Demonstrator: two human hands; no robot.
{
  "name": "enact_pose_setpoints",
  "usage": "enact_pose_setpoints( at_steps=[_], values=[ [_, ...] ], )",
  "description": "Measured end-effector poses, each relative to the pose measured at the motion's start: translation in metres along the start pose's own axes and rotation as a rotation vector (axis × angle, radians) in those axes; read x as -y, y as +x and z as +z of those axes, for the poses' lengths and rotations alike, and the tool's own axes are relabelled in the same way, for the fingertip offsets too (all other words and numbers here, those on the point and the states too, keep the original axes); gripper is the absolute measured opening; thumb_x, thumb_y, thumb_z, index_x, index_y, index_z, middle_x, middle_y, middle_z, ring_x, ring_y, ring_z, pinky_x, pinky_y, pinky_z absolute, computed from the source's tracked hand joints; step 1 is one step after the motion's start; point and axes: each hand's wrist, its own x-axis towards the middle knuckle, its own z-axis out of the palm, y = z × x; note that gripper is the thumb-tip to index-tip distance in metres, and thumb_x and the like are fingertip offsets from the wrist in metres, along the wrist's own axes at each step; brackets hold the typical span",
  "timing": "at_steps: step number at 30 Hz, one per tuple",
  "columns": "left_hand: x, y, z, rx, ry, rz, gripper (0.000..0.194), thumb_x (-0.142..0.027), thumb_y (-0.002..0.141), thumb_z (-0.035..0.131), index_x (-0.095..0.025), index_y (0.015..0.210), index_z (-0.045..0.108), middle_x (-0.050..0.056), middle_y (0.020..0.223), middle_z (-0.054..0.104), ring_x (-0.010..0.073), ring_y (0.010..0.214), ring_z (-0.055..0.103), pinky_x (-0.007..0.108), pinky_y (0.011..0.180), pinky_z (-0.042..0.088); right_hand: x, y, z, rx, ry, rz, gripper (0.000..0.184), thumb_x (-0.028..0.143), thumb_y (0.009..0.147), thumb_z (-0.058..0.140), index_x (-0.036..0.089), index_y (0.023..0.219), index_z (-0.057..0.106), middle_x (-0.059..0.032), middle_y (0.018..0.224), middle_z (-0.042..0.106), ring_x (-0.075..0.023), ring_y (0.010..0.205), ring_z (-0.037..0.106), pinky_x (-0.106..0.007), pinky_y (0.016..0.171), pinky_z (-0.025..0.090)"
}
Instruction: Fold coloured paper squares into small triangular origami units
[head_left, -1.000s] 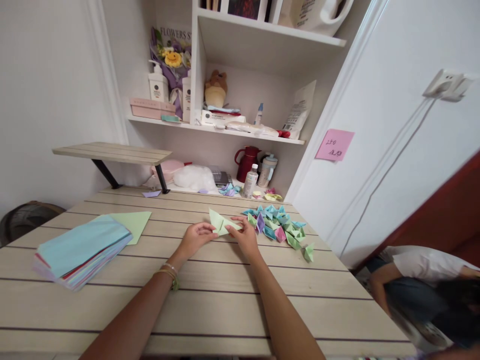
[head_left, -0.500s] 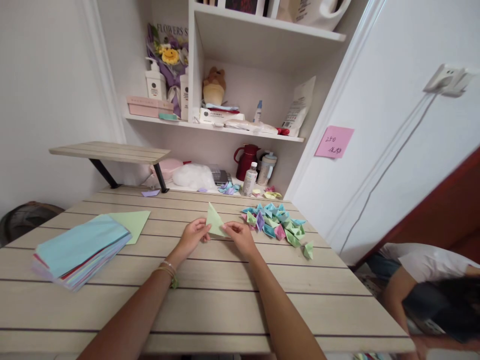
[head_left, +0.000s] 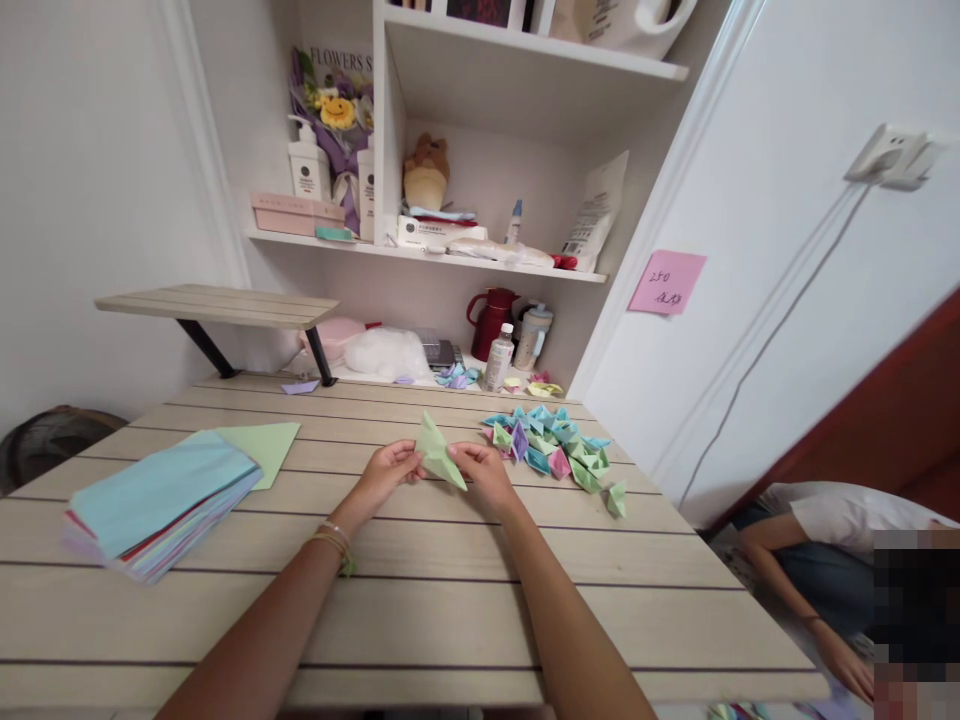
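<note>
A partly folded light green paper [head_left: 438, 452] is held up above the middle of the table, with one point upward and another toward the lower right. My left hand [head_left: 392, 467] pinches its left side between thumb and fingers. On its right side, my right hand [head_left: 484, 474] is closed on the paper too. Right of my hands lies a heap of folded paper boats [head_left: 547, 443] in blue, green, pink and purple. One green boat [head_left: 616, 498] sits at its near right edge.
A stack of coloured paper sheets [head_left: 169, 490] lies at the left, partly over a green sheet [head_left: 279, 445]. A small raised shelf [head_left: 217, 303] stands behind it. At the back are a bottle [head_left: 499, 358] and a red jug [head_left: 491, 318]. Another person [head_left: 817, 560] bends down at the right.
The green paper has opened from a flat triangle into a shape with a point toward the lower right. My hands stay nearly in place. The other person's arm has moved at the right.
</note>
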Motion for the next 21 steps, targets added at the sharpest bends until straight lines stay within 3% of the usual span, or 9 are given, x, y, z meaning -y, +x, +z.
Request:
enact_pose_setpoints(
  at_steps=[8, 16, 21],
  values=[
    [-0.0003, -0.0024, 0.0038, -0.013, -0.096, -0.041, 0.031, -0.03, 0.061, 0.073, -0.011, 0.084, 0.063, 0.005, 0.072, 0.067, 0.0104, 0.059, 0.059, 0.023, 0.063, 0.048, 0.0058, -0.003, 0.0022, -0.161, -0.133, -0.09, 0.027, 0.039, 0.058, 0.072, 0.013, 0.063, 0.068, -0.003, 0.057, 0.063, -0.0124, 0.051, 0.051, -0.024, 0.049, 0.041],
    [-0.0063, -0.007, 0.0069, -0.012, -0.16, -0.053, 0.031, -0.029, 0.061, 0.073, -0.012, 0.084, 0.064, 0.006, 0.077, 0.067, 0.0124, 0.066, 0.061, 0.024, 0.067, 0.049, 0.0012, -0.0034, 0.0033, -0.051, 0.237, 0.138, 0.029, 0.04, 0.054, 0.075, 0.014, 0.062, 0.065, -0.0024, 0.061, 0.065, -0.0136, 0.056, 0.057, -0.024, 0.055, 0.044],
    [-0.0042, -0.0066, 0.0056, 0.003, -0.16, -0.055, 0.029, -0.028, 0.062, 0.072, -0.012, 0.085, 0.064, 0.006, 0.08, 0.067, 0.0128, 0.067, 0.061, 0.025, 0.067, 0.048, 0.0057, -0.0064, 0.0037, 0.075, 0.3, 0.227, 0.032, 0.042, 0.057, 0.074, 0.013, 0.068, 0.065, -0.0046, 0.064, 0.066, -0.0147, 0.058, 0.06, -0.025, 0.056, 0.045]
  ],
)
